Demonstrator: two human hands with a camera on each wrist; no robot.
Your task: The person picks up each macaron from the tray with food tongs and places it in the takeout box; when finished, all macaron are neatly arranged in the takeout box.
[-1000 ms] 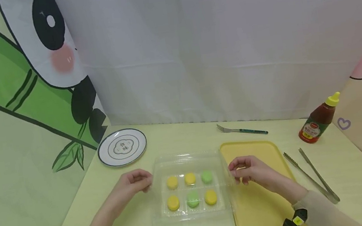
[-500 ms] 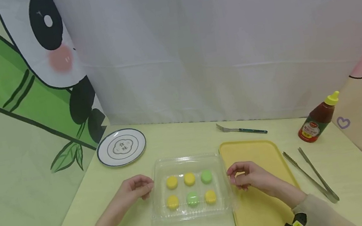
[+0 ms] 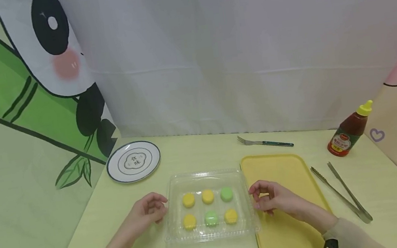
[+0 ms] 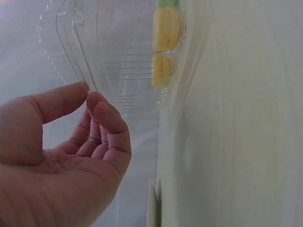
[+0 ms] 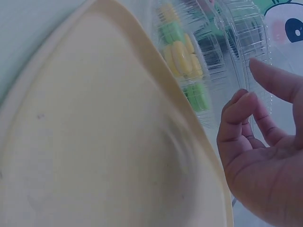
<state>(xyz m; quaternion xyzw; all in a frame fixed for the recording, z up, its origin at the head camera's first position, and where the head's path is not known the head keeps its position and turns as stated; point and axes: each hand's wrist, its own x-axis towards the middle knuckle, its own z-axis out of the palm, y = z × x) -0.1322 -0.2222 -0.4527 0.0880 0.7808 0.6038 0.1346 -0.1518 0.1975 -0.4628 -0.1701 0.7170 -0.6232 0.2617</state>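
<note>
A clear plastic clamshell box (image 3: pixel 214 236) lies on the table in front of me, holding several yellow and green macarons (image 3: pixel 208 197) in two rows. Its clear lid (image 4: pixel 80 42) stands over them in both wrist views. My left hand (image 3: pixel 147 211) is at the box's left side, loosely curled, with thumb and index fingertips right at the lid's rim. On the opposite side my right hand (image 3: pixel 275 198) reaches over the tray, its thumb and index finger apart at the lid's right rim (image 5: pixel 241 66). Neither hand shows a firm grip.
A yellow tray (image 3: pixel 286 230) lies beside the box on the right. Metal tongs (image 3: pixel 346 196) and a sauce bottle (image 3: pixel 349 130) stand further right. At the back are a fork (image 3: pixel 266 143) with a green handle and a white plate (image 3: pixel 133 162).
The lid, blurred and slightly higher a second ago, has settled over the macarons. Both hands stay at its sides, and their thumbs and index fingers have drawn a little apart.
</note>
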